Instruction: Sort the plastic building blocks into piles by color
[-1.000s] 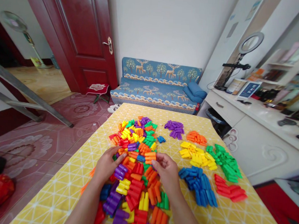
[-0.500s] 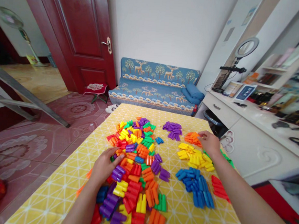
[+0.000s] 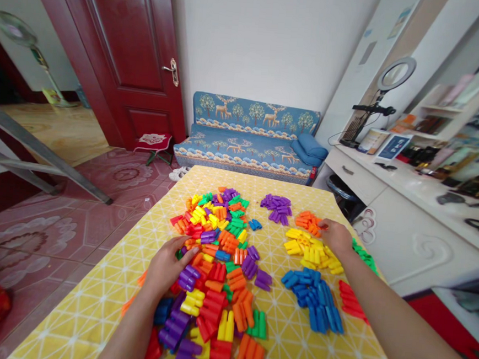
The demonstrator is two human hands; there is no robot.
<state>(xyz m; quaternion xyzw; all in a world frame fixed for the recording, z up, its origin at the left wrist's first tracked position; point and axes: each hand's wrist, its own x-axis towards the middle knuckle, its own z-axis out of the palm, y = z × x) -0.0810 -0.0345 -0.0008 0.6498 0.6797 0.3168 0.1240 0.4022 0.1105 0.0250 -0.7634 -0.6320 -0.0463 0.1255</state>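
Observation:
My left hand [image 3: 168,265] rests on the left side of a mixed pile of colourful plastic toy pieces [image 3: 213,302], its thumb apart from its fingers. Each piece looks like short tubes joined side by side. My right hand [image 3: 336,237] is at the right edge of a small orange pile [image 3: 307,222], fingertips bent together. Whatever lies between those fingertips is hidden. Just nearer is a yellow pile [image 3: 312,251]. A green pile [image 3: 364,255] shows partly behind the right wrist. Blue pieces [image 3: 313,298] and red pieces [image 3: 350,300] lie nearer me, the red ones partly covered by my forearm.
A purple pile [image 3: 277,207] lies toward the far side of the yellow patterned tablecloth [image 3: 288,349]. One blue piece [image 3: 255,225] sits apart beside the mixed pile. Beyond the table stands a blue sofa [image 3: 242,146]; a cluttered white dresser [image 3: 411,215] is at right.
My right hand has drawn slightly nearer and to the right, showing more of the orange pile and the green pieces. My left hand stays in place.

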